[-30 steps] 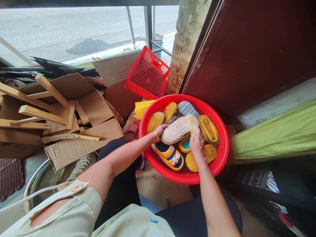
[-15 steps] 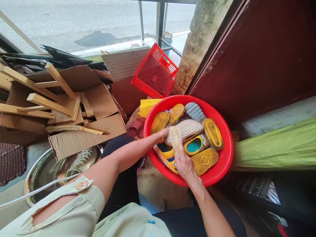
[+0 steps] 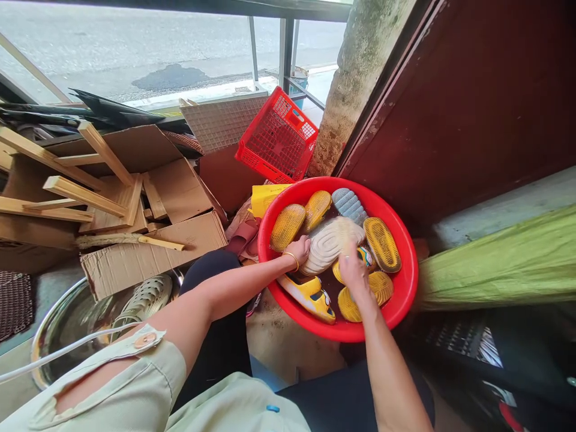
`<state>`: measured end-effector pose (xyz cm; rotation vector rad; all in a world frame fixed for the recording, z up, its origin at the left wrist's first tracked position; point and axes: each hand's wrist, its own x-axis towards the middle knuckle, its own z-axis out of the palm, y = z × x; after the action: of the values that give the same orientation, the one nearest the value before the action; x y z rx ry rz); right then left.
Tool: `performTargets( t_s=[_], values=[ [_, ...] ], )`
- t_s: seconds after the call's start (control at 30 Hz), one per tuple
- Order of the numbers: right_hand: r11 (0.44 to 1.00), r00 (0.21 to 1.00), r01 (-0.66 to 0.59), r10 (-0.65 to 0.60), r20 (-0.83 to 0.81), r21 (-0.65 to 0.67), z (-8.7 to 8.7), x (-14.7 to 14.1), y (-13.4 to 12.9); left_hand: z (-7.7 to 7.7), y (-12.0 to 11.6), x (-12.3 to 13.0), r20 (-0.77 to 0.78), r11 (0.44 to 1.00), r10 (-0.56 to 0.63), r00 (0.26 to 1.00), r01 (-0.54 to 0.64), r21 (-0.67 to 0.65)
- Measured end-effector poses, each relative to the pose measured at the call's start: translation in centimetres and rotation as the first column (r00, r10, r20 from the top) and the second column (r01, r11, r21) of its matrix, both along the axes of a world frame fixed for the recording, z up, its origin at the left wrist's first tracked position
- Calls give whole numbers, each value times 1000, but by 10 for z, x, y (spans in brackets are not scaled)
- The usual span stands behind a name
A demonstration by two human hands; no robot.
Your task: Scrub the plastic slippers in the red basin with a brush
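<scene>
My left hand (image 3: 299, 249) is closed on the near left end of a cream slipper (image 3: 323, 245), whose ridged sole faces up. My right hand (image 3: 353, 275) is wrapped round a scrub brush (image 3: 345, 233); its pale bristles, smeared by motion, lie over the right part of that sole. Both hands are above a red tub (image 3: 410, 264) with water in it. Around the slipper lie several yellow ones, among them a yellow slide (image 3: 310, 295) on the near side and a sole-up yellow slipper (image 3: 382, 245) at right. A grey-blue slipper (image 3: 349, 205) is at the back.
Behind the tub leans a red crate (image 3: 276, 141) beside a worn pillar (image 3: 342, 96). Cardboard (image 3: 153, 255) and a wooden stool (image 3: 85, 195) fill the left. Below them, a metal basin (image 3: 58, 336) holds a pale clog (image 3: 146, 297). Green cloth (image 3: 504, 264) hangs at right.
My right hand has moved the brush up and right along the sole, uncovering the yellow slide. My left hand keeps its hold on the slipper. The whole view has shifted slightly.
</scene>
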<state>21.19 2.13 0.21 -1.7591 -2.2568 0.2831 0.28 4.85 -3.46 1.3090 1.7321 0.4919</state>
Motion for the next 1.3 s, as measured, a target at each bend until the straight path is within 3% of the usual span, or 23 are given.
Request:
performTargets(
  t_s=[0.1, 0.17, 0.33, 0.43, 0.63, 0.73, 0.8, 0.97, 1.1, 1.23, 1.3],
  values=[
    [980, 980, -158, 170, 101, -119, -1, -22, -22, -3, -1, 1, -95, 998, -67, 993, 68, 10],
    [980, 976, -137, 159, 147, -147, 1, -21, -22, -5, -1, 1, -126, 994, -102, 987, 106, 20],
    [968, 949, 244, -225, 220, -63, 11, 17, 20, -1, 1, 3, -299, 971, -237, 924, 238, -32],
    [948, 933, 319, -309, 184, -25, 11, 22, 33, 4, 3, 3, -392, 939, -342, 854, 326, -109],
    [983, 947, 18, 42, 318, -182, 5, -14, 6, 3, 3, 4, -436, 919, -392, 810, 365, -149],
    [971, 936, -128, 186, 300, -201, 10, -13, 0, 1, 1, 4, -456, 914, -404, 793, 375, -157],
    [964, 941, -153, 209, 267, -216, 14, -3, 6, 3, 1, 4, -470, 915, -399, 787, 377, -145],
    [994, 978, 107, -100, 185, -29, 5, 22, 28, 18, 0, 8, -507, 915, -343, 791, 403, 10],
    [971, 970, 232, -235, 67, 55, -14, 24, 34, 31, -9, 18, -487, 839, -361, 795, 505, 202],
    [948, 950, 313, -312, -19, 53, -21, 29, 32, 36, -16, 28, -470, 831, -436, 768, 544, 118],
    [959, 959, 282, -282, -4, 19, -20, 35, 31, 35, -15, 30, -475, 828, -467, 746, 557, 60]
  ],
)
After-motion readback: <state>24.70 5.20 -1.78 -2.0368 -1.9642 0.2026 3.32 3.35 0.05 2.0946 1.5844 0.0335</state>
